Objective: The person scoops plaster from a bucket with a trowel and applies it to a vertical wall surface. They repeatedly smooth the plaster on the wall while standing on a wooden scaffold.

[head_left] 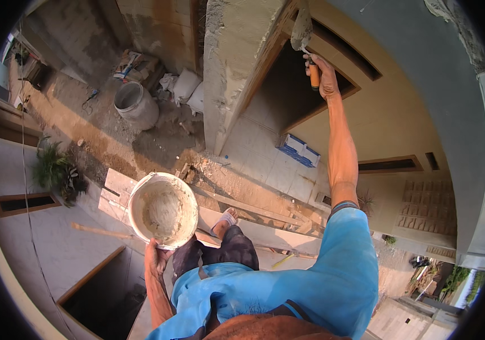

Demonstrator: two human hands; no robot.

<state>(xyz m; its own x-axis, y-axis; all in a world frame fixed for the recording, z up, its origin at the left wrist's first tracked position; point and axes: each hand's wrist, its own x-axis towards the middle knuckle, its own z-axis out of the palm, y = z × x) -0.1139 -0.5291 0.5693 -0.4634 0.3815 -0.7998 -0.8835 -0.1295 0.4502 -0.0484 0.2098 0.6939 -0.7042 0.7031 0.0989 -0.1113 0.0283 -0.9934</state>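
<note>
A white bucket [181, 224], its inside smeared with pale mortar, is gripped at the near rim by my left hand [156, 258]. Only a thin layer of mortar shows on its walls and bottom. My right arm reaches far up and forward. In that hand [326, 78] is a trowel [302, 28] with an orange and black handle, my fingers wrapped round it. Its grey, mortar-stained blade points away from me, close to the edge of a rough plastered column [236, 68]. Whether the blade touches the column I cannot tell.
I stand high on wooden planks [115, 195], one sandaled foot [225, 222] showing. On the ground far below are a large drum [136, 106], white sacks [187, 86] and blue-and-white boxes [299, 151]. A thin cable [25, 164] hangs at the left.
</note>
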